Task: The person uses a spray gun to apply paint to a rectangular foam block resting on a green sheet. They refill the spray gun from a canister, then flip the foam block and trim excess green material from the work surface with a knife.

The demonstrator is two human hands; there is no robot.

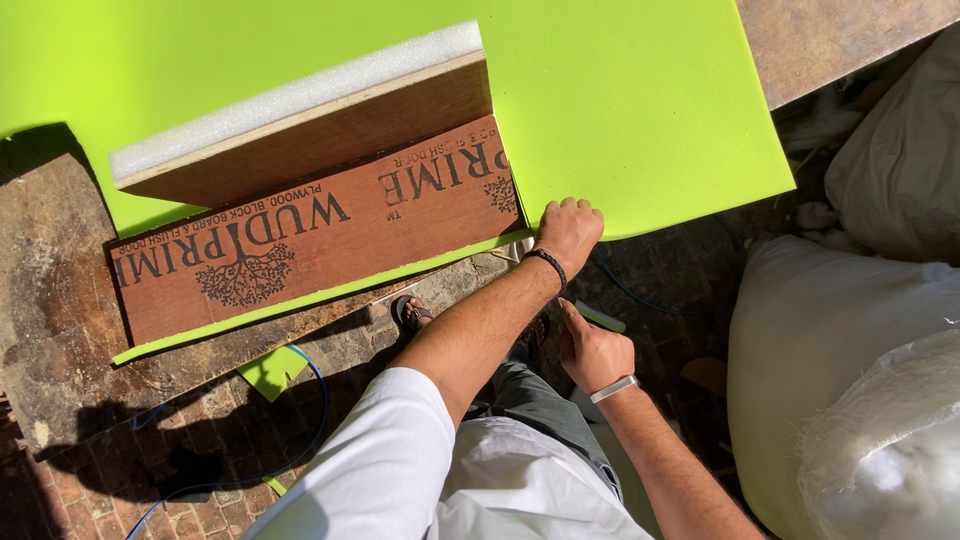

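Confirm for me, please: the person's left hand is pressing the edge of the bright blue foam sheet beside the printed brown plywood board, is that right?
Not quite: the foam sheet is lime green, not blue. The head view shows the left hand pressing its edge beside the printed brown plywood board.

we see a person in a white short-sleeved shirt (pixel 400 460) and grey trousers (pixel 545 410). the left hand (pixel 568 232) has a black wristband (pixel 549 264), the right hand (pixel 592 352) a silver bracelet (pixel 613 389). one foot wears a dark sandal (pixel 410 313).
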